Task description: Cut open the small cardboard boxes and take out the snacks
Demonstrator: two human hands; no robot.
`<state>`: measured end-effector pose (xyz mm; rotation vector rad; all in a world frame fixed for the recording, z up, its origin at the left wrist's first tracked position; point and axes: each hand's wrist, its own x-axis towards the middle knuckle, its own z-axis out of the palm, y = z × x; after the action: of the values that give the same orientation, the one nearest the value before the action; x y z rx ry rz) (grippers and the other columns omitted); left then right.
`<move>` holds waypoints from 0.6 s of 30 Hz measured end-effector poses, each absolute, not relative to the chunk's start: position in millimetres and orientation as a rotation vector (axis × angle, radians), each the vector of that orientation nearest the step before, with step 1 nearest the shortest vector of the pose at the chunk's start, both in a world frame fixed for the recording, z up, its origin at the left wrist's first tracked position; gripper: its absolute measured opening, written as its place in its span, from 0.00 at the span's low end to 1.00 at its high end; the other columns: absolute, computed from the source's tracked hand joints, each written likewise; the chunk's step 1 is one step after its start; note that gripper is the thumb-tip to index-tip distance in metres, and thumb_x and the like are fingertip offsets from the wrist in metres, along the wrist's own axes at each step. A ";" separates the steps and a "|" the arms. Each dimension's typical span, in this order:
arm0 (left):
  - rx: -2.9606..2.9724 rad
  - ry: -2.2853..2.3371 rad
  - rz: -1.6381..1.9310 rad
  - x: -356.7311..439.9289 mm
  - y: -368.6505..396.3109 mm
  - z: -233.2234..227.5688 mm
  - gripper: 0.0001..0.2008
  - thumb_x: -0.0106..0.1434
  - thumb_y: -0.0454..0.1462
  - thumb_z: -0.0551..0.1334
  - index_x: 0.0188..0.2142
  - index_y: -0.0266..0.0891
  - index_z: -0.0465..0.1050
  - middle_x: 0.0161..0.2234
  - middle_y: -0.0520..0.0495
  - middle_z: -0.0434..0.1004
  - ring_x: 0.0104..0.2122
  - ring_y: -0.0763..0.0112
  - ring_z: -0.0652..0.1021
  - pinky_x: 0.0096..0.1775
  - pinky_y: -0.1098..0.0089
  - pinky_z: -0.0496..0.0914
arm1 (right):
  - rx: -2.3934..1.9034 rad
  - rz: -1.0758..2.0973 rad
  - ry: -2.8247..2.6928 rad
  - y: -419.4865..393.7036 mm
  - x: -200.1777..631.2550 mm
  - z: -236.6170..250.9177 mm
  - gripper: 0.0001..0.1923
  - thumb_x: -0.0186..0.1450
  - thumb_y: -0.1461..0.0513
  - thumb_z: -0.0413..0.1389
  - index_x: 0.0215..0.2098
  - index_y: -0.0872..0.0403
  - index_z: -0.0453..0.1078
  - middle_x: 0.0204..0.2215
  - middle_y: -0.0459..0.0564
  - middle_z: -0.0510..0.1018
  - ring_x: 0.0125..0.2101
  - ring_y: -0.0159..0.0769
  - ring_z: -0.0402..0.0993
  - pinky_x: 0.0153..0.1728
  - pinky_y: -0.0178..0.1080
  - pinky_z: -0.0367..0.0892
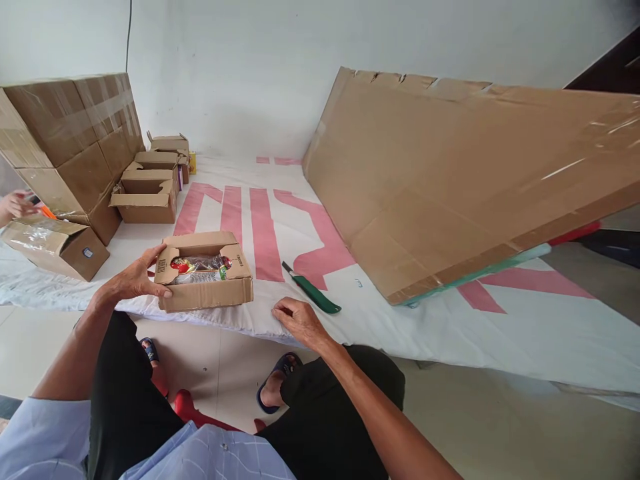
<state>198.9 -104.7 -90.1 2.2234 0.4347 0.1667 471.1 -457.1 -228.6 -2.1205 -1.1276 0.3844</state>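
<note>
the left hand (131, 280) grips the left end of a small open brown cardboard box (205, 272), fingers curled around its flap and side. the box sits near the front edge of a white sheet with red lettering (280, 233), and clear-wrapped packets (199, 268) show inside it. the right hand (299, 321) rests on the sheet just right of the box, fingers loosely bent, holding nothing. a green-handled utility knife (313, 289) lies near that hand, apart from it. another person's hand (17, 204) shows at the far left beside taped cartons (70, 140).

Packing or storage room, stacked taped cartons (75, 133), flattened cardboard sheet (450, 173), printed floor banner (260, 233), tiled floor (500, 427)
</note>
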 end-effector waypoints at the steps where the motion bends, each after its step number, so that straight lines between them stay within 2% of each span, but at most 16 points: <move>1: 2.236 0.431 0.169 198.7 -104.2 -90.0 0.64 0.48 0.59 0.79 0.78 0.49 0.52 0.73 0.34 0.58 0.69 0.33 0.66 0.67 0.38 0.67 | -2.094 0.446 -1.139 -464.4 468.0 -224.1 0.13 0.66 0.53 0.53 0.29 0.51 0.74 0.26 0.48 0.79 0.30 0.39 0.73 0.34 0.39 0.65; 4: 2.286 0.389 0.181 198.5 -102.4 -89.3 0.63 0.49 0.59 0.78 0.78 0.52 0.52 0.74 0.35 0.55 0.70 0.33 0.65 0.64 0.41 0.72 | -1.995 0.845 -1.189 -486.1 455.2 -206.3 0.17 0.67 0.51 0.55 0.28 0.53 0.75 0.25 0.47 0.79 0.28 0.38 0.73 0.31 0.38 0.65; 7: 2.360 0.395 0.179 198.8 -100.6 -86.9 0.63 0.49 0.61 0.78 0.78 0.54 0.51 0.78 0.36 0.44 0.74 0.33 0.58 0.64 0.41 0.72 | -1.948 1.259 -1.224 -498.1 443.7 -185.0 0.22 0.69 0.48 0.55 0.26 0.53 0.75 0.25 0.48 0.79 0.28 0.37 0.73 0.32 0.38 0.64; 10: 2.428 0.425 0.177 200.1 -98.1 -84.8 0.64 0.48 0.63 0.77 0.78 0.55 0.51 0.80 0.38 0.37 0.75 0.32 0.54 0.66 0.40 0.70 | -2.080 1.096 -1.236 -497.2 438.3 -168.6 0.20 0.69 0.52 0.53 0.24 0.53 0.73 0.25 0.48 0.78 0.29 0.37 0.72 0.35 0.39 0.63; 13: 2.434 0.395 0.173 202.4 -95.8 -83.9 0.64 0.49 0.63 0.76 0.78 0.53 0.51 0.79 0.37 0.42 0.75 0.33 0.57 0.65 0.41 0.71 | -2.134 0.952 -1.205 -491.2 436.1 -165.0 0.06 0.61 0.60 0.58 0.31 0.52 0.77 0.28 0.46 0.78 0.30 0.36 0.70 0.35 0.38 0.62; 15: 2.413 0.393 0.169 203.8 -96.3 -83.0 0.63 0.50 0.63 0.76 0.78 0.51 0.52 0.78 0.36 0.48 0.73 0.33 0.61 0.65 0.41 0.72 | -2.111 1.030 -1.203 -488.7 433.5 -169.4 0.06 0.58 0.62 0.61 0.34 0.52 0.79 0.29 0.45 0.79 0.30 0.36 0.71 0.34 0.37 0.62; 17: 2.399 0.416 0.172 204.4 -99.5 -81.2 0.62 0.49 0.63 0.76 0.77 0.50 0.53 0.75 0.36 0.56 0.71 0.35 0.65 0.64 0.41 0.72 | -2.075 1.083 -1.275 -488.6 429.4 -176.8 0.04 0.60 0.60 0.62 0.30 0.52 0.78 0.29 0.46 0.79 0.32 0.37 0.73 0.36 0.38 0.64; 18: 2.393 0.428 0.170 204.3 -102.0 -80.0 0.61 0.49 0.62 0.76 0.77 0.50 0.54 0.73 0.37 0.60 0.70 0.35 0.67 0.64 0.42 0.72 | -2.061 1.056 -1.316 -489.2 427.1 -180.8 0.06 0.62 0.59 0.61 0.29 0.52 0.77 0.30 0.48 0.79 0.33 0.37 0.73 0.37 0.39 0.65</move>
<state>204.3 -102.0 -80.0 2.3935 0.4282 0.1705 427.1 -489.2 -180.8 -2.0614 -1.3162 1.0564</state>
